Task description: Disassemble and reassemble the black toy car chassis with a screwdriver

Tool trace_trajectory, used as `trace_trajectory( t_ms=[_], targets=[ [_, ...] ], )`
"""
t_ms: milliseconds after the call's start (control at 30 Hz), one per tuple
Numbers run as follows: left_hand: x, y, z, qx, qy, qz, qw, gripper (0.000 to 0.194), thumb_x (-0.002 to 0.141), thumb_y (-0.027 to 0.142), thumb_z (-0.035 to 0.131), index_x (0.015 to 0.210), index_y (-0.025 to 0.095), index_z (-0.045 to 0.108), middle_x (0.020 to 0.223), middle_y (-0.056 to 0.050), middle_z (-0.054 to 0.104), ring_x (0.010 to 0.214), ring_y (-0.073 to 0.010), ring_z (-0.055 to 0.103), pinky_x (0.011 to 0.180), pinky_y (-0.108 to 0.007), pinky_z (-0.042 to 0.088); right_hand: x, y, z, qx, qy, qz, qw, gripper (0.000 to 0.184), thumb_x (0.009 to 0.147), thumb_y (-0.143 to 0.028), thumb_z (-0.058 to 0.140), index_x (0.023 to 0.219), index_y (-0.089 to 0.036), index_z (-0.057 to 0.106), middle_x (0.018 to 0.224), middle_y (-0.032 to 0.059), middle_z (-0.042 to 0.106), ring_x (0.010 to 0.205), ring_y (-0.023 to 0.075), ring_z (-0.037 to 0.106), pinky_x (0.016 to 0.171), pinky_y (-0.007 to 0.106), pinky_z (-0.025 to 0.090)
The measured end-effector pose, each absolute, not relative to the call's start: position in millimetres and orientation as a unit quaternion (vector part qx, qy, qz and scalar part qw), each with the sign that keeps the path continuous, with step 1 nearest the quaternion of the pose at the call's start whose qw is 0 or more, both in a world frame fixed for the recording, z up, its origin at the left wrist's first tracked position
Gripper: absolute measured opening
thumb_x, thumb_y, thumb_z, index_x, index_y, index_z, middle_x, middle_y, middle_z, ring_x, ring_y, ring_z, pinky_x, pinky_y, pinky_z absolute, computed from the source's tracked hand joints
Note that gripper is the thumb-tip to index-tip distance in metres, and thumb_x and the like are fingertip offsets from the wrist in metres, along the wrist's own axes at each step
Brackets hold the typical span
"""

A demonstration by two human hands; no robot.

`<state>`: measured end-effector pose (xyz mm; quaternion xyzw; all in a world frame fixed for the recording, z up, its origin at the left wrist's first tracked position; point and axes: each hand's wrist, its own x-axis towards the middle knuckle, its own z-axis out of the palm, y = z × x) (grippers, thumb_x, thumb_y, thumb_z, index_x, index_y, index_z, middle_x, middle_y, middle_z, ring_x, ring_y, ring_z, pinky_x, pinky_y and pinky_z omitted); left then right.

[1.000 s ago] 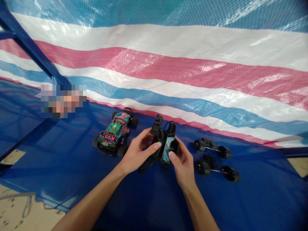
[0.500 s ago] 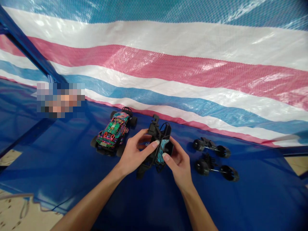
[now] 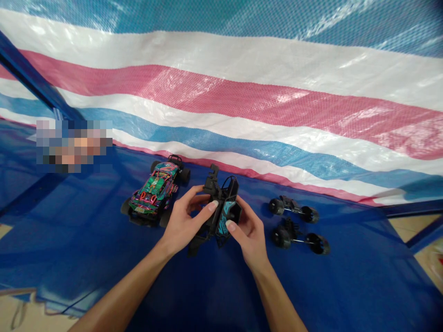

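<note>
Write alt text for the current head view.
The left hand and right hand hold a black assembly with a blue patterned panel over a blue surface. A multicoloured toy car stands to the left; two black wheel pairs lie to the right, striped sheeting behind.

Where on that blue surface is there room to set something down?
Bare blue surface shows right of the right forearm, nearer than the wheeled axles, and left of the left forearm, nearer than the colourful car. Between car and axles it's crowded: left hand, right hand, black parts.
</note>
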<state>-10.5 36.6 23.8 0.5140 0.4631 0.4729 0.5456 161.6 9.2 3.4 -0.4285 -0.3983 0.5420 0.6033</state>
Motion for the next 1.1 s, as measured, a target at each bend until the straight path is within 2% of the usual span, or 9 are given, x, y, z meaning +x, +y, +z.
trace_trajectory(
  t_ms=[333, 567, 867, 1100],
  targets=[
    [-13, 36, 20, 0.523, 0.456, 0.496, 0.522, 0.051, 0.09, 0.053, 0.081, 0.129, 0.022, 0.071, 0.121, -0.011, 0.081, 0.11, -0.0264, 0.078, 0.096, -0.034, 0.061, 162, 6, 0, -0.417, -0.407, 0.548, 0.6, 0.066, 0.075, -0.036, 0.097, 0.136, -0.03, 0.075, 0.142, 0.0077, 0.075, 0.13, 0.0295, 0.072, 0.117, 0.048, 0.055],
    [-14, 35, 22, 0.545, 0.42, 0.505, 0.521, 0.041, 0.095, 0.046, 0.079, 0.128, 0.022, 0.073, 0.126, -0.01, 0.079, 0.116, -0.0256, 0.076, 0.102, -0.034, 0.06, 163, 6, 1, -0.413, -0.41, 0.544, 0.605, 0.066, 0.073, -0.035, 0.098, 0.135, -0.031, 0.076, 0.142, 0.0066, 0.075, 0.131, 0.0291, 0.072, 0.12, 0.049, 0.054],
    [-14, 35, 20, 0.551, 0.396, 0.518, 0.52, 0.037, 0.097, 0.043, 0.078, 0.127, 0.022, 0.074, 0.125, -0.009, 0.078, 0.113, -0.0237, 0.075, 0.105, -0.033, 0.059, 173, 8, -12, -0.391, -0.486, 0.528, 0.577, 0.07, 0.081, -0.03, 0.092, 0.146, -0.033, 0.068, 0.15, 0.0071, 0.07, 0.136, 0.0302, 0.069, 0.116, 0.047, 0.057],
    [-19, 36, 16, 0.563, 0.361, 0.524, 0.527, 0.034, 0.097, 0.039, 0.079, 0.125, 0.02, 0.075, 0.121, -0.009, 0.077, 0.115, -0.0234, 0.074, 0.104, -0.031, 0.058, 181, 7, -26, -0.401, -0.557, 0.468, 0.557, 0.075, 0.086, -0.037, 0.089, 0.154, -0.033, 0.06, 0.157, 0.0089, 0.064, 0.143, 0.0326, 0.064, 0.119, 0.049, 0.055]
  ],
)
